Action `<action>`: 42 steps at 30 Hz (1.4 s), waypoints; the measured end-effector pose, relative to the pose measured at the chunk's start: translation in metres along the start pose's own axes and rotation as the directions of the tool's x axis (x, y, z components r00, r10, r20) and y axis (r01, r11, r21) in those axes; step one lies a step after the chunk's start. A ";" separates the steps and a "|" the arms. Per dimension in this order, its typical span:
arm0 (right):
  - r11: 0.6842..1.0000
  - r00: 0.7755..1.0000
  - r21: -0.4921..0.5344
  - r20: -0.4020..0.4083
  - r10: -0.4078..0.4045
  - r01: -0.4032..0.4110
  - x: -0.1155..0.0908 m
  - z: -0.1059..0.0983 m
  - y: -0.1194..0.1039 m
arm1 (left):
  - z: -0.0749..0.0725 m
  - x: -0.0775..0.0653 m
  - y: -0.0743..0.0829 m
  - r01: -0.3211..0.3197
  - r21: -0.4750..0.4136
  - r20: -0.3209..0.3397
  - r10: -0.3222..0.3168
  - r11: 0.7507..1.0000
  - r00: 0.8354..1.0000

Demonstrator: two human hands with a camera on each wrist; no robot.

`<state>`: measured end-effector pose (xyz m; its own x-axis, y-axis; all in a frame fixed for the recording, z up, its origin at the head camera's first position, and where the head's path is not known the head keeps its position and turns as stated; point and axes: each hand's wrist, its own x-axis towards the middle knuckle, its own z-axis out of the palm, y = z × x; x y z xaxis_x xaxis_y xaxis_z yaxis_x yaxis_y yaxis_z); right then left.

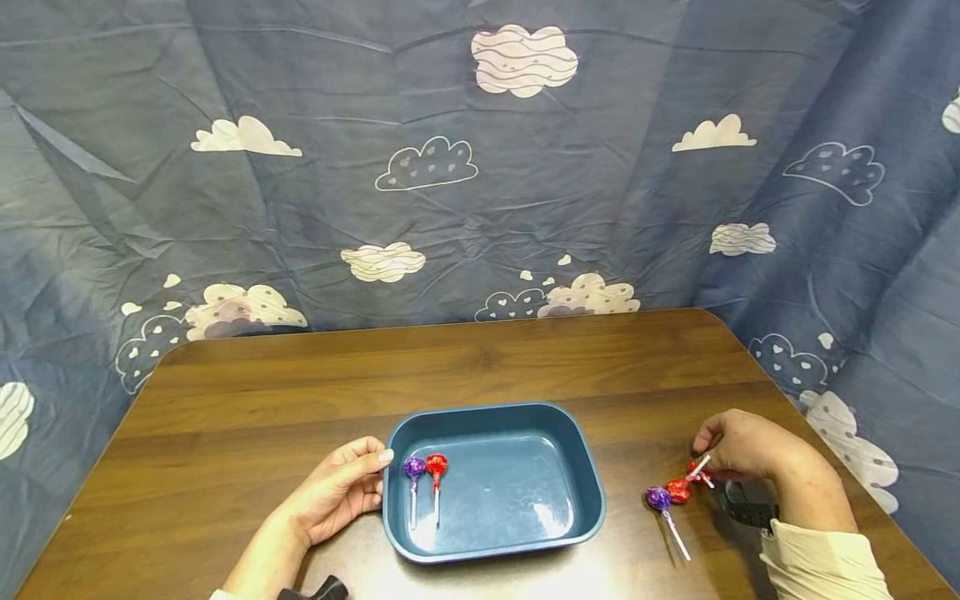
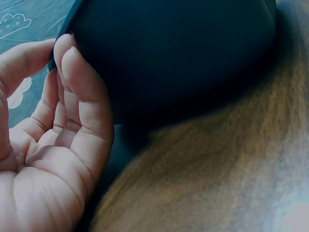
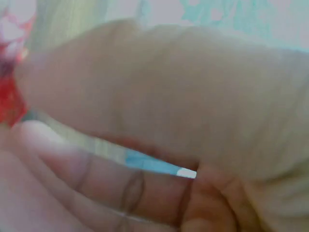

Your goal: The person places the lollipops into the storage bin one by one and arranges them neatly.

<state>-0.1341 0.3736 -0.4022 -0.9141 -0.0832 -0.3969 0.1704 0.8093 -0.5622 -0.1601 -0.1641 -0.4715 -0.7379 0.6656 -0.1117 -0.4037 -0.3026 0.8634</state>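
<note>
My left hand [image 1: 337, 493] grips the left rim of a dark blue tray [image 1: 510, 483], thumb on top and fingers against the outer wall. Inside the tray, at its left end, a purple lollipop [image 1: 413, 467] and a red lollipop [image 1: 437, 464] lie side by side, sticks toward me. To the right of the tray, my right hand [image 1: 753, 446] reaches down and pinches a red lollipop [image 1: 693, 469], partly hidden by the fingers. Right beside it lie another red lollipop [image 1: 678, 491] and a purple lollipop [image 1: 658, 498]. Red wrapper [image 3: 10, 96] shows at the fingertips in the right wrist view.
The brown wooden table [image 1: 262, 417] carries everything. A dark blue curtain [image 1: 450, 208] with cloud prints hangs behind it and along the right side. On my right wrist sits a black band [image 1: 746, 508].
</note>
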 end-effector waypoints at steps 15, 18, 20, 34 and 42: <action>0.944 0.935 -0.323 -0.309 -0.174 0.069 -0.009 -0.020 -0.007 | -0.001 0.003 0.001 0.001 0.017 -0.035 0.000 1.000 0.999; 0.924 0.804 -0.377 -0.528 -0.273 0.065 -0.020 -0.028 -0.019 | -0.001 0.003 0.003 -0.001 0.025 -0.038 0.002 1.000 0.999; 0.925 0.711 -0.369 -0.628 -0.318 0.088 -0.028 -0.029 -0.035 | -0.001 0.003 0.004 0.000 0.027 -0.042 0.001 1.000 0.999; 0.758 0.566 -0.282 -0.526 -0.635 0.589 -0.033 0.023 -0.150 | 0.000 0.003 0.001 -0.002 0.003 -0.051 0.002 1.000 0.999; 0.757 0.685 -0.162 -0.339 -0.645 0.633 -0.006 0.059 -0.168 | 0.000 0.002 0.001 0.009 0.015 -0.064 -0.008 1.000 0.998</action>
<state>-0.1358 0.2035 -0.3486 -0.8607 -0.3817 0.3369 -0.5091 0.6542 -0.5593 -0.1622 -0.1628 -0.4711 -0.7677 0.6229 -0.1504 -0.4023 -0.2859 0.8697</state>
